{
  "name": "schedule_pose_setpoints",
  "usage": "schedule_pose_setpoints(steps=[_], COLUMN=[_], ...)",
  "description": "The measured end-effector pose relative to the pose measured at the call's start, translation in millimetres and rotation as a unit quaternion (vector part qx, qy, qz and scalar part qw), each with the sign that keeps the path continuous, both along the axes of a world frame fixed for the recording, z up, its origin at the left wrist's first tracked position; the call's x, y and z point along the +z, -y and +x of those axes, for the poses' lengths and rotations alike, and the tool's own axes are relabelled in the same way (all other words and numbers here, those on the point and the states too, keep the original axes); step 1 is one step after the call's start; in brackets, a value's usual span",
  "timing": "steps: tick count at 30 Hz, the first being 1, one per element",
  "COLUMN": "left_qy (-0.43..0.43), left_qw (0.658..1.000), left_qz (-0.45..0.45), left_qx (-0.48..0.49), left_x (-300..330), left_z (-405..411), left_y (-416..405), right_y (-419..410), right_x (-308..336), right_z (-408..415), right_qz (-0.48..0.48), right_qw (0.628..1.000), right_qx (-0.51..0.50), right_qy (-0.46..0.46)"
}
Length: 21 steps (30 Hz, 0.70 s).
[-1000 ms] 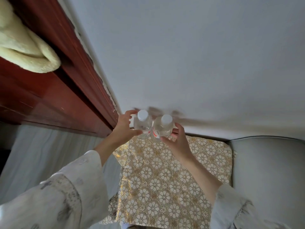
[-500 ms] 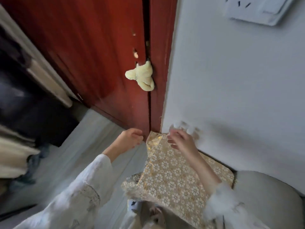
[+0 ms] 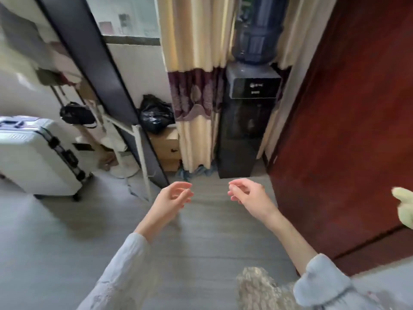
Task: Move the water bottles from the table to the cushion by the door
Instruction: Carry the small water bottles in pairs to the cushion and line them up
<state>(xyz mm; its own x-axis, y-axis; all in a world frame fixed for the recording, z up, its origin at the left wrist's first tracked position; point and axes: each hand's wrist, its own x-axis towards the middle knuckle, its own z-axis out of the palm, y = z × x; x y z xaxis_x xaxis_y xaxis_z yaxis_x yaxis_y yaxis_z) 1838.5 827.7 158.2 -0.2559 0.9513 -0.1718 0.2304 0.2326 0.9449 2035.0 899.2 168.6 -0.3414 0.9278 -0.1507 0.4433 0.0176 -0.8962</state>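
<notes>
My left hand [image 3: 173,196] and my right hand [image 3: 248,194] hang in front of me over the grey floor, both empty with fingers loosely curled and apart. A corner of the gold-patterned cushion [image 3: 257,287] shows at the bottom edge, just left of my right sleeve. No water bottle is in view. The table is out of sight.
The red wooden door [image 3: 348,130] stands at the right, a pale plush toy [image 3: 404,209] on it. A black water dispenser [image 3: 245,121] with a blue jug stands ahead beside curtains [image 3: 194,86]. A white suitcase [image 3: 33,157] and a dark-framed mirror [image 3: 107,74] are at the left.
Both hands let go of the two bottles they held at the cushion by the wall. The view has swung left, away from the cushion, toward the room; the bottles have left the view.
</notes>
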Motion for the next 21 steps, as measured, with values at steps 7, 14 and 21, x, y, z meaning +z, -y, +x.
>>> schedule_pose_setpoints(steps=[7,14,21], left_qy=[-0.036,-0.071,-0.062], left_qw=[0.979,0.935,0.833], left_qz=[0.034,0.035,0.074], left_qx=[0.2,0.346,0.545], left_x=[20.6,32.0,19.5], left_z=[-209.4,-358.0,-463.8], left_y=[159.7,306.0,415.7], right_y=[88.9,199.7,288.0], right_x=[23.8,34.3,35.4], right_z=[-258.8,-456.0,-626.6], right_qz=[0.019,0.031,0.022], right_qw=[0.971,0.914,0.847], right_qx=[0.235,0.396,0.518], right_qy=[-0.048,-0.08,-0.114])
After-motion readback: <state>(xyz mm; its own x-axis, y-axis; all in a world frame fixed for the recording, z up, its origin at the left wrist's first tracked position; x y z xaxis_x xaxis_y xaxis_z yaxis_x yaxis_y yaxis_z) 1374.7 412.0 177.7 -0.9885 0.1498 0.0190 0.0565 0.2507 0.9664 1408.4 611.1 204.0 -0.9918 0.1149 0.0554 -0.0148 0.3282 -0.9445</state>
